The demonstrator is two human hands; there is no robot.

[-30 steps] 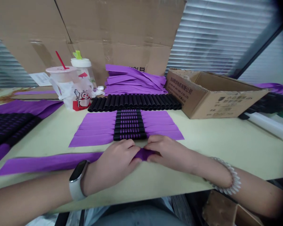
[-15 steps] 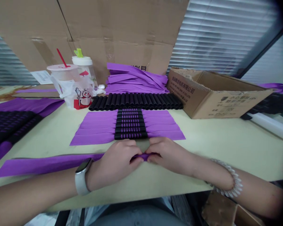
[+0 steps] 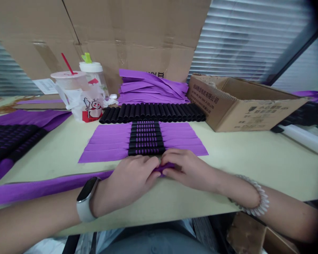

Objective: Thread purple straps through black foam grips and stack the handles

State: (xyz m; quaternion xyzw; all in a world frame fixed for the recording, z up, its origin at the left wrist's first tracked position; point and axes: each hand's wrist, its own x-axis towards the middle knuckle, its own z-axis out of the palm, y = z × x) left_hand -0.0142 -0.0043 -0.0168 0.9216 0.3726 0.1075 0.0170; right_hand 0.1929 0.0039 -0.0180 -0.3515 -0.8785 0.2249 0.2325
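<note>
A long purple fabric strip (image 3: 53,187) lies across the near part of the table, its right end bunched between my fingers. My left hand (image 3: 131,180) is closed on the strip, and my right hand (image 3: 187,169) pinches its gathered end close beside the left fingertips. Just beyond my hands lies a row of purple strips (image 3: 108,141), each passing through a black slotted tube (image 3: 146,144) at its middle. Behind them stands a line of loose black tubes (image 3: 153,113), side by side. The very tip of the held strip is partly hidden by my fingers.
A pile of purple strips (image 3: 151,86) sits at the back. An open cardboard box (image 3: 254,113) stands on the right. At the left are a bagged drink cup (image 3: 87,102), a lidded bottle (image 3: 95,72) and more tubed strips (image 3: 18,141).
My left hand and the strip have shifted slightly left. My right hand has moved a little up and left, and the fingertips of both hands are now closer together.
</note>
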